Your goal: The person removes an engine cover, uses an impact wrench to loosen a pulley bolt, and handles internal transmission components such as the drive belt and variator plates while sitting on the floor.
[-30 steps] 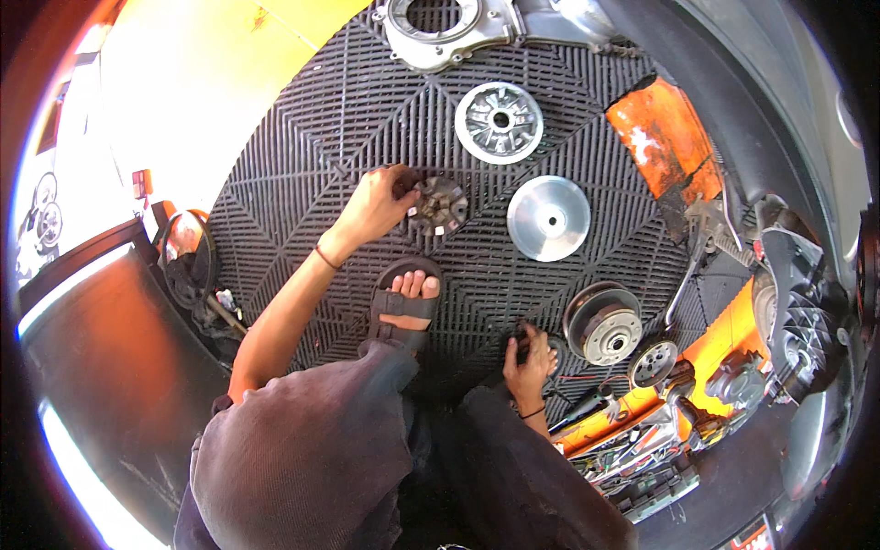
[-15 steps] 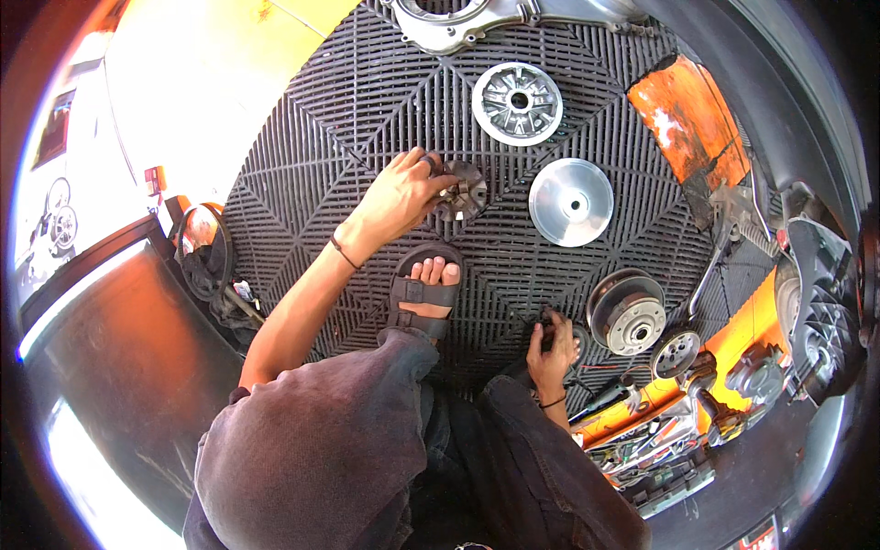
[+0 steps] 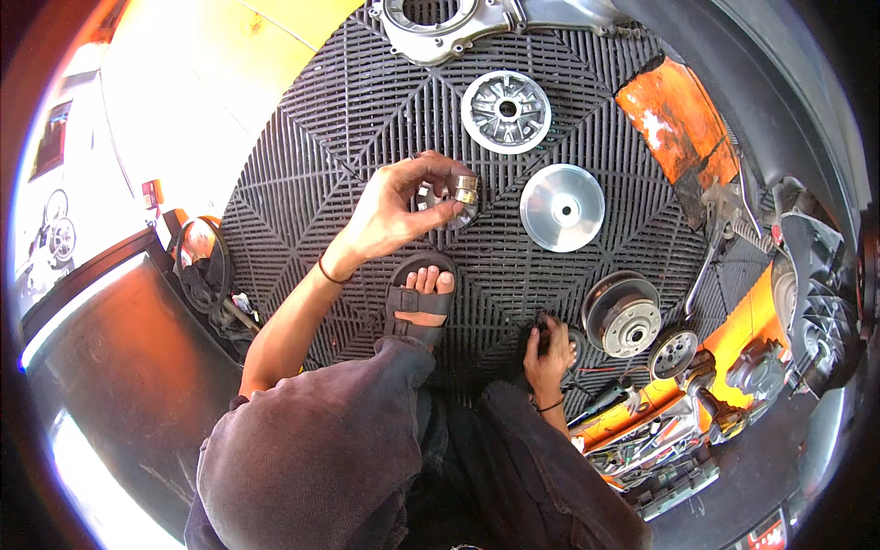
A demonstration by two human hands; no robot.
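Observation:
My left hand (image 3: 396, 197) is closed on a short, shiny metal bushing (image 3: 466, 189), pinched between thumb and fingers. Beneath it, partly hidden by the fingers, a round dark plate with light notches (image 3: 469, 216) lies on the black slatted mat (image 3: 302, 174). My right hand (image 3: 547, 353) hangs low beside my right foot, its fingers curled; what they hold, if anything, is too dark to make out. A finned metal pulley disc (image 3: 527, 124) and a smooth silver disc (image 3: 587, 215) lie flat beyond and right of my left hand.
A clutch and pulley assembly (image 3: 626, 321) stands right of my right hand, near a round metal drum (image 3: 674, 355). Tools (image 3: 632, 440) fill the lower right. A large metal casing (image 3: 504, 20) lies at the far edge. An orange panel (image 3: 674, 115) is at right; my sandalled foot (image 3: 420, 298) is close by.
My left hand has turned and lifted off the dark plate, now showing the metal bushing in its fingers. The view has shifted slightly. My right hand stays almost in place.

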